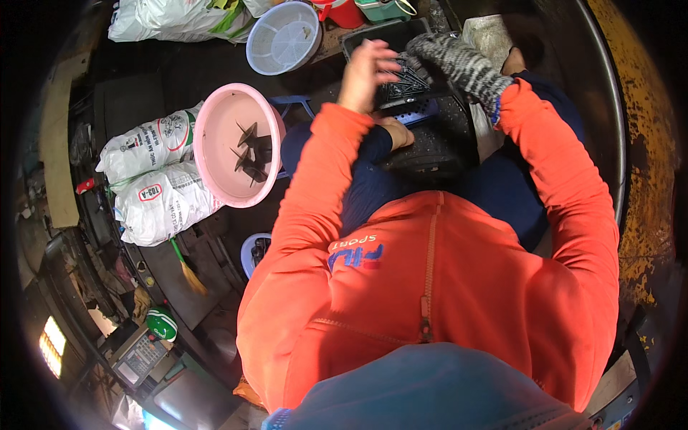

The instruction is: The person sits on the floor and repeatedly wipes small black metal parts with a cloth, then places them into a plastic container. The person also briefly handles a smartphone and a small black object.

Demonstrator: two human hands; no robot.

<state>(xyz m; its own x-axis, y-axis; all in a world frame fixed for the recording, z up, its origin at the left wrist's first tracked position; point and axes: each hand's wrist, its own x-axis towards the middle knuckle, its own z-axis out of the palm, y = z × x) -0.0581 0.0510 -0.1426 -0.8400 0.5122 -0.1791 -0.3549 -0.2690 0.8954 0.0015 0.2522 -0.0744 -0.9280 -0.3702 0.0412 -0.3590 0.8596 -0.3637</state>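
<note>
A black bin lies in front of me, with a heap of dark metal pieces like bolts or rods in it. My left hand is bare and raised over the bin's left side. Its fingers are slightly blurred but look apart, and nothing shows in them. My right hand, in a grey-and-black knitted glove, reaches over the bin's right side beside the metal pieces. Its fingertips are dark and hard to make out, so its grip cannot be told.
On the left a pink basin holds several dark, bladed metal parts. Beyond it is a pale blue plastic basin. White printed sacks lie farther left. A blue stool stands near my leg. A yellow, worn metal surface bounds the right.
</note>
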